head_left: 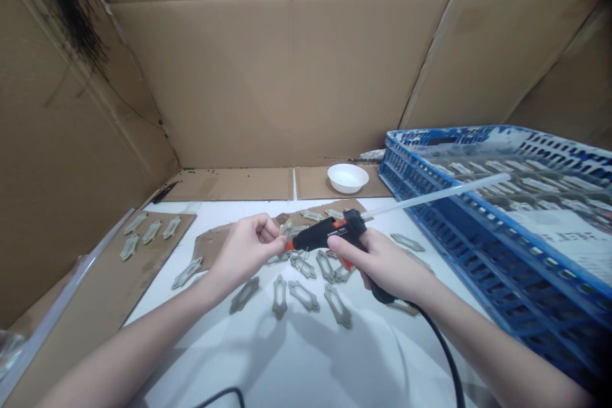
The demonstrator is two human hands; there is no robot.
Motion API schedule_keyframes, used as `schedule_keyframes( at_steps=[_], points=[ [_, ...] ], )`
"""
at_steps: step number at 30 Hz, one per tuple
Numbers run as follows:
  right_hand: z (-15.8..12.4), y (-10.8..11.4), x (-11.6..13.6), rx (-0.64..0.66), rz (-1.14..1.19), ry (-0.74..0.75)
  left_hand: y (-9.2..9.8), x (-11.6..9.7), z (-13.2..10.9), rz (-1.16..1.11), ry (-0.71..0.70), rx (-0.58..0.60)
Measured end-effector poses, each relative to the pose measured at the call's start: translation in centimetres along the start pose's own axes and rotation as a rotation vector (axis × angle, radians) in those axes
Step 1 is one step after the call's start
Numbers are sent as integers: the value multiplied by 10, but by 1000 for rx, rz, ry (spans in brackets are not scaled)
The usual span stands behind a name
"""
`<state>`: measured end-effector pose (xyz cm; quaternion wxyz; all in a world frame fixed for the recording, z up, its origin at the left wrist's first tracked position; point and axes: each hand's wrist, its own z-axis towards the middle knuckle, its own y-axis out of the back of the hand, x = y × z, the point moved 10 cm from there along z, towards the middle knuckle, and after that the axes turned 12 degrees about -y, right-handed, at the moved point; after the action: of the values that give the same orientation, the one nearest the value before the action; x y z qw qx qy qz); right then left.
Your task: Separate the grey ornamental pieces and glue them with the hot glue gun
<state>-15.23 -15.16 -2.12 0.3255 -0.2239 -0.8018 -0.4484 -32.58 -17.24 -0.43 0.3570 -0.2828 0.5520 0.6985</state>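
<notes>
My right hand (377, 258) is wrapped round a black hot glue gun (313, 234) with an orange tip, and a long clear glue stick (440, 196) sticks out of its back. The gun's tip points left, right beside the fingers of my left hand (253, 239). Those fingers pinch a small frame-shaped piece (287, 229), partly hidden by the fingers and the nozzle. Below both hands, several similar pale grey-green frame pieces (303, 296) with open centres lie scattered on the white tabletop (268, 363).
To the right stands a blue plastic crate (415, 204) with rows of similar pieces. A white bowl (348, 178) sits at the back. Cardboard (176, 248) at left carries several pieces. Cardboard walls (287, 76) enclose the table. The gun's black cord (442, 344) trails toward me.
</notes>
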Motion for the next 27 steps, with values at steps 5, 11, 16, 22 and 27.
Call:
schedule_keyframes(
  at_steps=[5, 11, 16, 22, 27],
  points=[
    [-8, 7, 5, -73, -84, 37, -3, 1, 0, 11, -1, 8],
    [-13, 15, 25, -149, -224, 238, 28, -10, 2, -21, -10, -152],
    [-5, 44, 13, -271, 67, 174, 39, -12, 2, -90, -11, -140],
    [15, 41, -3, -137, 466, 130, 46, -14, 0, -109, -30, -166],
    [33, 21, -12, 105, 791, 67, 73, -8, 11, 32, -31, -171]
  ],
)
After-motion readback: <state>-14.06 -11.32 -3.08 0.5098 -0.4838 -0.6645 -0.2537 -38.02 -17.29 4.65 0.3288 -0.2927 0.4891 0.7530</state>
